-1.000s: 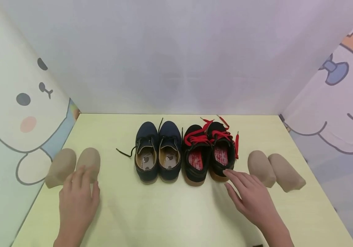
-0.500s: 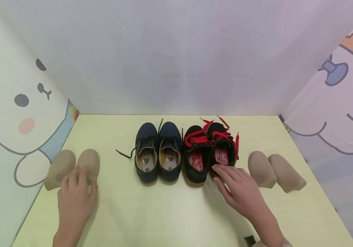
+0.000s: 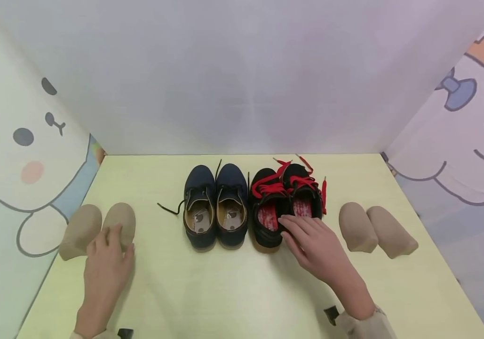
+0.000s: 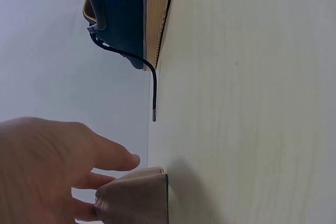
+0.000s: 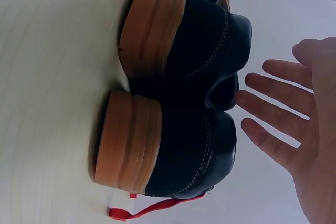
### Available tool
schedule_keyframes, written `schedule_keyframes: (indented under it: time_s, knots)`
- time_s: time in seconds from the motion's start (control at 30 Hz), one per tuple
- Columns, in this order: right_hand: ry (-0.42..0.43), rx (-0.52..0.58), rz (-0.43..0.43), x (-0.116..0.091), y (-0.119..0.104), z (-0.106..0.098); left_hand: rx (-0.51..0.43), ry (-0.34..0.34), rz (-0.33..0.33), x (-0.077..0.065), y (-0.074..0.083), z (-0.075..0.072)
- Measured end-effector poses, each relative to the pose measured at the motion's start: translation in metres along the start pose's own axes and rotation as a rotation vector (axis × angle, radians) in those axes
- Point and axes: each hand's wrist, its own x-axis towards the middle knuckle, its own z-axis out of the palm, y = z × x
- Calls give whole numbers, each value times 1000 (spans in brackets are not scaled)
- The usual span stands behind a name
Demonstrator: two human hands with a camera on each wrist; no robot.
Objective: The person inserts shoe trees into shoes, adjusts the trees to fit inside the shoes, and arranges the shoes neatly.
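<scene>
My left hand [image 3: 108,270] has its relaxed fingertips at the near end of a beige, rounded, toe-shaped shoe insert [image 3: 123,219]. In the left wrist view the thumb [image 4: 118,156] is just above that insert [image 4: 137,200], with fingers beside it; whether they touch cannot be told. Another beige insert [image 3: 85,226] lies to its left. My right hand [image 3: 320,249] hovers over the heels of two black shoes with red laces, the left shoe [image 3: 263,244] and the right shoe [image 3: 294,173]. Its fingers are spread and hold nothing; in the head view they hide the right shoe's heel.
Two navy shoes, one [image 3: 201,176] beside the other [image 3: 231,175], stand left of the black pair, with loose dark laces. Two more beige inserts [image 3: 356,226] lie on the right. The pale table [image 3: 208,296] meets a white curtain-like backdrop [image 3: 233,94] at the back.
My right hand has moved left and slightly forward, from behind the right black shoe to over the black pair's heels. The left hand stays nearly in place by the insert.
</scene>
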Motion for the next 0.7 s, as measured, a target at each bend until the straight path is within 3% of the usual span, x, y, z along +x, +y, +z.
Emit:
schedule_keyframes:
  time_s: [0.37,0.7]
  knots:
    - [-15,6,-15,10,-2,2,-12,7,-3,3,-4,3]
    - [31,34,-57,24,-4,9,-79,118,26,-1,-3,3]
